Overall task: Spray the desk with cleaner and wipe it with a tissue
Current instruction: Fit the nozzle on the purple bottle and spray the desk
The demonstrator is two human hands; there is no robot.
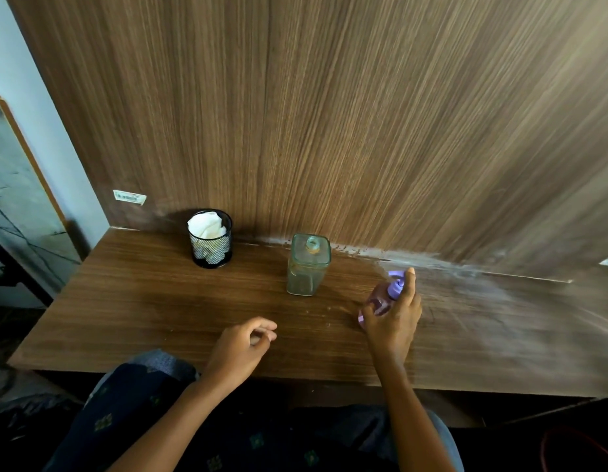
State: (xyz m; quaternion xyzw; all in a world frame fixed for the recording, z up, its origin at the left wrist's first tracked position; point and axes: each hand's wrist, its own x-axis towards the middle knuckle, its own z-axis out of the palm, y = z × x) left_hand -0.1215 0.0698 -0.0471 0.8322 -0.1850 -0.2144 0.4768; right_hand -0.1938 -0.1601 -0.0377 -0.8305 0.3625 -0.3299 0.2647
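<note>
My right hand (394, 321) grips a small purple spray bottle (381, 301) above the right-middle of the wooden desk (142, 301), with the index finger resting on its nozzle. A pale dusty or misted patch covers the desk surface to the right of the bottle. My left hand (243, 345) hovers over the desk's front middle with fingers loosely curled and nothing in it. White tissue (207, 226) is stuffed into a black mesh cup (210, 250) at the back left.
A clear rectangular glass bottle (307, 265) stands at the desk's back middle, left of the spray bottle. A wood-panelled wall (330, 114) rises directly behind the desk. A mirror (20, 199) leans at the left, and my lap sits below the front edge.
</note>
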